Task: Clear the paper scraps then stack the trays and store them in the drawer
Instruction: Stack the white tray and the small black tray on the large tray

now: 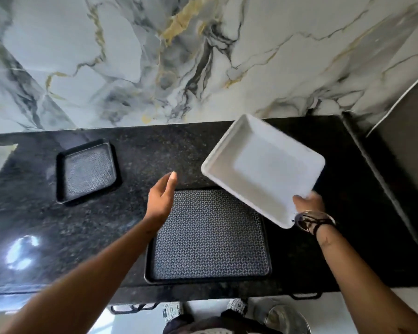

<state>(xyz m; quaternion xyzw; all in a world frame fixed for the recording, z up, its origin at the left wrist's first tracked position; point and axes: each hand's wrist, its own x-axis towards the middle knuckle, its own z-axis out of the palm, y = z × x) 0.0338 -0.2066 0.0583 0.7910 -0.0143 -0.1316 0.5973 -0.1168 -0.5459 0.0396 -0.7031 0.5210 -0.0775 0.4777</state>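
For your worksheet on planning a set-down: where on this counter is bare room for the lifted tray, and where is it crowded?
Bare black granite counter lies between the small black patterned tray and the white foam tray held in the right hand. More lies left of the large black patterned tray, under the left forearm. The front centre is crowded: large tray, open left hand above its corner.

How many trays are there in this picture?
3. A small black tray lies at the counter's left, a large black tray at the near edge, and a white tray is held tilted above it in the right hand. None seems hidden.
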